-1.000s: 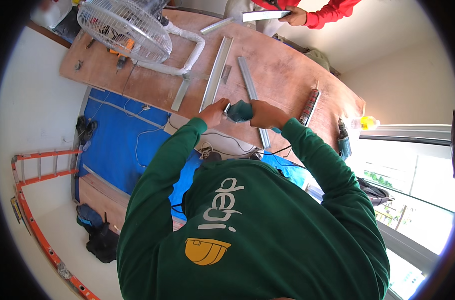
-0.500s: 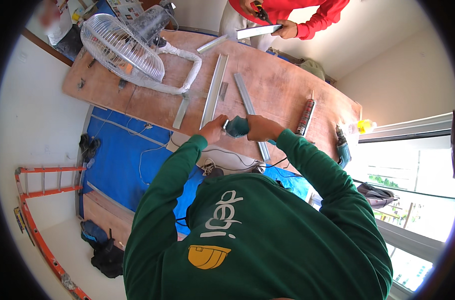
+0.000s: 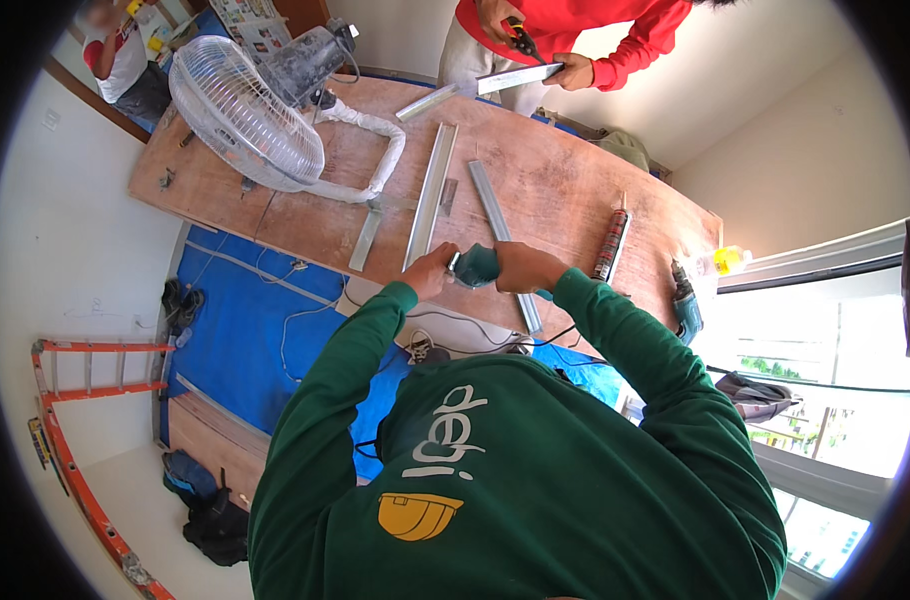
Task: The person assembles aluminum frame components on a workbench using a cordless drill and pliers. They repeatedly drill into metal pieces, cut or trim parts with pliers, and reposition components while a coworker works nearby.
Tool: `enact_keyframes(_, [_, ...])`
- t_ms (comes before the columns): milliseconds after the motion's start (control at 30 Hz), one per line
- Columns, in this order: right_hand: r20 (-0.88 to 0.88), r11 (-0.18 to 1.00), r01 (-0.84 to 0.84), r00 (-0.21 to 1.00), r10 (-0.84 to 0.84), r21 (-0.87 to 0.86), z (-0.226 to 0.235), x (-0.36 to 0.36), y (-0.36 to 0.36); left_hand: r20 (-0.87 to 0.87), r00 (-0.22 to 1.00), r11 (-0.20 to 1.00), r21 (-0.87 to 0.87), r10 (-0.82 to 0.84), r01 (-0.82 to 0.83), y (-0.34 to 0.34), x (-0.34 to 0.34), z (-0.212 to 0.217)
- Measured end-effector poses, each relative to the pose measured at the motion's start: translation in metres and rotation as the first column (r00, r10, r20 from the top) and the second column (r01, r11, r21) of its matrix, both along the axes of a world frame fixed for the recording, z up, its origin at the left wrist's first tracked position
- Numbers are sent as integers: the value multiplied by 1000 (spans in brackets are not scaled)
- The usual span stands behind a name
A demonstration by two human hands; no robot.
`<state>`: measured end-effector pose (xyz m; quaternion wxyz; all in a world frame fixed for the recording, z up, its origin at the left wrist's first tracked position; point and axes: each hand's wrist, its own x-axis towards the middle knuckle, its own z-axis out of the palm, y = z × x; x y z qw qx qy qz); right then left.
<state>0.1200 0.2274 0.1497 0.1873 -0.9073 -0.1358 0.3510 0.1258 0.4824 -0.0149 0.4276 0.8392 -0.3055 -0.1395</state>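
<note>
Fingers of the left hand [image 3: 432,271] curl against the left end of a small teal power tool [image 3: 475,266], while the right hand [image 3: 523,267] wraps around its right side; both hands are closed on it, though how tightly cannot be told from above. Held just over the near edge of the plywood worktop [image 3: 565,190], the tool lies with its long axis roughly across the picture, left to right, its pale nose toward the left hand.

Two long metal channels flank the hands: one channel [image 3: 430,195] runs away from the left hand toward the far side of the board, and a second strip [image 3: 503,240] slants from the middle of the board down past the right hand to the near edge. A short metal offcut [image 3: 365,240] lies to the left of them. Bare board opens to the right of the hands as far as a caulking gun [image 3: 611,245], and beyond that a teal drill [image 3: 685,305] sits at the board's right corner. To the left, a white floor fan [image 3: 240,110] takes up the far-left end of the worktop.

Across the board another person in a red sleeve [image 3: 625,60] holds a metal strip [image 3: 518,78]. Below the near edge lie a blue tarp [image 3: 245,330] and an orange ladder [image 3: 75,440].
</note>
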Motion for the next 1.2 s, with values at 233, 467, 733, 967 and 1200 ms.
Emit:
enact_keyframes(233, [-1,1000,5,1000,-5,-16,4,-1,2,-39,999,1000,-2,20,-20,-2,-1,7])
enact_keyframes(467, [-7,999,42,999,-42,21,5,-1,0,-115,993,1000,-1,9,-10,-1,-4,23])
enact_keyframes(733, [-33,997,69,997,-68,32,13,-5,4,-70,997,999,34,17,-15,-1,-2,19])
enact_keyframes(967, [-14,997,68,998,-67,25,18,-7,6,-125,992,999,29,20,-16,-2,-2,21])
enact_keyframes(1200, [-9,999,44,999,-44,10,12,-4,5,-95,995,1000,18,8,-6,-2,-3,22])
